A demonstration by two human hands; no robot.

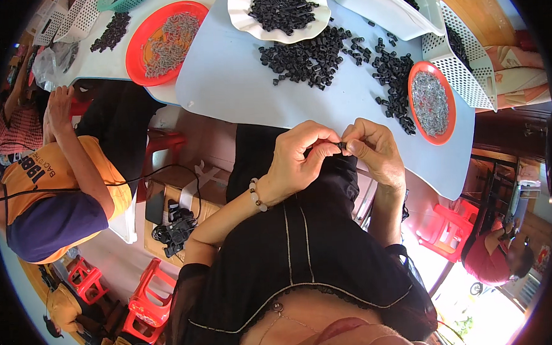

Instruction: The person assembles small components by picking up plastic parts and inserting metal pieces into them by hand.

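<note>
A small black plastic part [341,146] is pinched between the fingertips of both hands, just off the near edge of the table. My left hand [301,158], with a beaded bracelet on its wrist, closes thumb and forefinger on its left end. My right hand [379,153] grips it from the right. Fingertips cover most of the part, so its exact kind does not show. Beyond my hands lies a loose heap of similar black parts [305,61]. To the right, a red oval plate [416,67] holds many small clear or silvery pieces [431,103].
A white scalloped dish [239,15] of black parts stands at the back, beside a white bin [374,14] and a perforated white basket [461,75]. Another red plate [133,56] sits left. A person in a yellow-and-navy shirt [64,198] sits at my left; red stools [149,295] stand behind.
</note>
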